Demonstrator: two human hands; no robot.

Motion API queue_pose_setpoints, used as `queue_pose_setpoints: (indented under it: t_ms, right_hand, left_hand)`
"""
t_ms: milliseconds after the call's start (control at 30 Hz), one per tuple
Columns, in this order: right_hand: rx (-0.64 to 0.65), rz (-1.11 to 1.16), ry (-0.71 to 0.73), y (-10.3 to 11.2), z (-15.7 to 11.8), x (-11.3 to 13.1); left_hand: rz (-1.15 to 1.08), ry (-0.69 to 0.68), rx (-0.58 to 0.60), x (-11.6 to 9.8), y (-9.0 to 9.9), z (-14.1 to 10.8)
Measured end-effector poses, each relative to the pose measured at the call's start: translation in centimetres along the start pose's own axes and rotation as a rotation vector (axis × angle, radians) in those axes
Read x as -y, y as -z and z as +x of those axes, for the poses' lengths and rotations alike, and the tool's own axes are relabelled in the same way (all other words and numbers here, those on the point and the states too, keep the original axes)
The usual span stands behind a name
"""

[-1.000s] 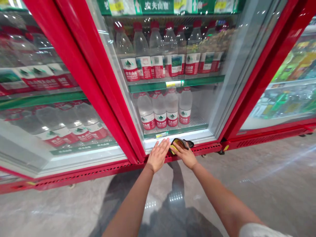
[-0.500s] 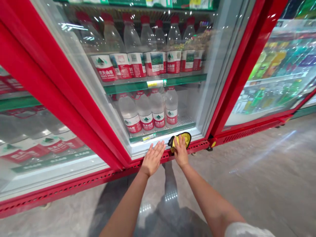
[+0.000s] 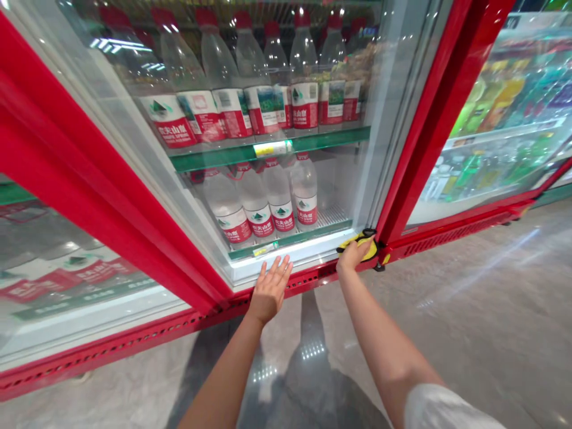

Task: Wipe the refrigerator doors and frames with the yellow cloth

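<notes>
My left hand [image 3: 271, 289] lies flat with fingers spread against the lower edge of the glass door [image 3: 330, 179], near the red bottom frame [image 3: 308, 282]. At the door's lower right corner, my right hand [image 3: 354, 255] presses a yellow cloth with black edging [image 3: 370, 249] onto the frame. Part of the cloth is hidden beneath the fingers. Behind the glass, water bottles with red and white labels [image 3: 282, 196] stand upright on the lower shelf. More capped bottles [image 3: 305, 77] fill the shelf above.
To the right stands another red-framed fridge with coloured drinks [image 3: 496, 107]. A thick red door post [image 3: 89, 161] runs along the left, with more bottles behind glass [image 3: 75, 274] beyond it. Grey shiny floor [image 3: 482, 322] lies below, showing shadows and light reflections.
My right hand has slid the yellow cloth rightward along the bottom of the door to its corner. My left hand stays nearly in place. The view has shifted slightly.
</notes>
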State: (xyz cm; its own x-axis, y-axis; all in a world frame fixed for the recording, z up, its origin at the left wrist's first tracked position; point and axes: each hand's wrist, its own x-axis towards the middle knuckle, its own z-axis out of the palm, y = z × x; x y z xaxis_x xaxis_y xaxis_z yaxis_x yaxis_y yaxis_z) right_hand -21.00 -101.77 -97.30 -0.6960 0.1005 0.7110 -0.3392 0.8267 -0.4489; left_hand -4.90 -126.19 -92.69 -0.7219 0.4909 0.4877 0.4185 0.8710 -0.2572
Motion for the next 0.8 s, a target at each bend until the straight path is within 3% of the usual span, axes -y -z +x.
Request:
queue_pose_setpoints:
  t_ms: [167,333,500,667,800]
  right_hand:
    - [-0.173,0.163,-0.272,-3.0,-3.3,7.8]
    - [-0.288,0.365,-0.409,-3.7,-7.0,15.5]
    - [-0.033,0.4,-0.201,-3.3,-10.4,22.1]
    - [0.042,0.289,-0.224,-3.0,-13.3,26.6]
    - [0.098,0.307,-0.219,-2.6,-14.7,29.2]
  left_hand:
    - [0.067,0.078,0.058,1.5,1.0,-1.4]
    - [0.147,0.15,0.183,4.3,4.8,-3.7]
    - [0.235,0.173,0.165,6.1,8.0,-6.8]
    - [0.278,0.133,0.121,7.4,9.4,-10.1]
    - [0.265,0.066,0.144,9.8,11.3,-13.2]
